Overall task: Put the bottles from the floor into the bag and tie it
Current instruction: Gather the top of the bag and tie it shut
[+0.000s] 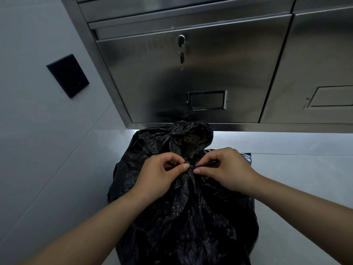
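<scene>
We're pinching w/ both hands: left hand [159, 174] and right hand [225, 170] gripping twisted neck of crinkled black plastic bag [191, 217], sitting bulging on pale floor [296, 169] at 6 o'clock from steel cabinet [191, 73].

The bag [191, 217] is plain black, its crinkled plastic showing dull grey highlights. The cabinet [191, 77] behind it is brushed silver-grey steel, with a black-headed key [182, 57] hanging at its lock [181, 38]. A black plate [67, 75] sits on the pale grey wall [38, 131]; the floor [296, 150] is off-white.
</scene>
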`<state>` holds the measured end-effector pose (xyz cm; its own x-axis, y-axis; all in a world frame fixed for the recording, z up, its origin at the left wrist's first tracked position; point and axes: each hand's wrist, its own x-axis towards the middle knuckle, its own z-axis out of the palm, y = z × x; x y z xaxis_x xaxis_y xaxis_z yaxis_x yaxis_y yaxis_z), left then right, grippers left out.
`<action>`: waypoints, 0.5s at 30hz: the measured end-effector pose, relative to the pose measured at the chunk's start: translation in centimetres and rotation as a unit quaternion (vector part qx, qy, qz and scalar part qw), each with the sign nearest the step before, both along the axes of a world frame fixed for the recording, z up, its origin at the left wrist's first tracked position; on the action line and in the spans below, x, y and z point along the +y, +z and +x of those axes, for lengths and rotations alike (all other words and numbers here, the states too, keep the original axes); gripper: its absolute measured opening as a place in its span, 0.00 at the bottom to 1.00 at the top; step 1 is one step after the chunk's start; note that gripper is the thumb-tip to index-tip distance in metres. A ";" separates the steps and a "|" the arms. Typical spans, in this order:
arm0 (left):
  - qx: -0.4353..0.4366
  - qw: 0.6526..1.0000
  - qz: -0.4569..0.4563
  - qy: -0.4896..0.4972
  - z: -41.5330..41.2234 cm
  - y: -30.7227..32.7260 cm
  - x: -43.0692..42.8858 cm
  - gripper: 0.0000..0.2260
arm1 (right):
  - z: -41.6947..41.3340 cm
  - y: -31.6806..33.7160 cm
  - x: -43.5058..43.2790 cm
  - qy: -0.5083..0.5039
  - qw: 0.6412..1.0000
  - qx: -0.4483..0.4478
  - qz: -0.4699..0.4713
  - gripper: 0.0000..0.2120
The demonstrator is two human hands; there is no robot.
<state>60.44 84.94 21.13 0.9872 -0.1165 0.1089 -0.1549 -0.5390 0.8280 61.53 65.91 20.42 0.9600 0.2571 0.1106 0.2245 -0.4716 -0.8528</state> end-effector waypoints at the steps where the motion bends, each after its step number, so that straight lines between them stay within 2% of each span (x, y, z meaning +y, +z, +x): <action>1: 0.011 1.000 -0.002 -0.004 0.0 -0.1 0.0 0.03 | 0.0 -0.1 -0.1 0.001 1.000 0.003 0.007 0.06; 4: 0.033 0.999 -0.006 -0.011 0.1 -0.2 0.2 0.05 | -0.3 -0.4 -0.2 0.002 0.999 0.011 0.042 0.05; 8: 0.049 0.998 -0.038 -0.008 0.3 0.1 0.6 0.13 | 0.0 -0.5 -0.4 -0.021 0.998 0.010 0.064 0.05; 10: 0.069 0.996 -0.046 -0.015 0.5 0.3 0.9 0.12 | 0.3 -0.6 -0.5 -0.042 0.996 -0.003 0.074 0.05; 13: 0.126 0.991 -0.023 -0.048 0.5 0.6 1.1 0.10 | 0.3 -0.5 -0.5 -0.055 0.995 -0.018 0.078 0.06; 15: 0.156 0.985 -0.003 -0.067 0.4 0.7 1.1 0.13 | 0.1 -0.5 -0.4 -0.055 0.995 -0.023 0.083 0.07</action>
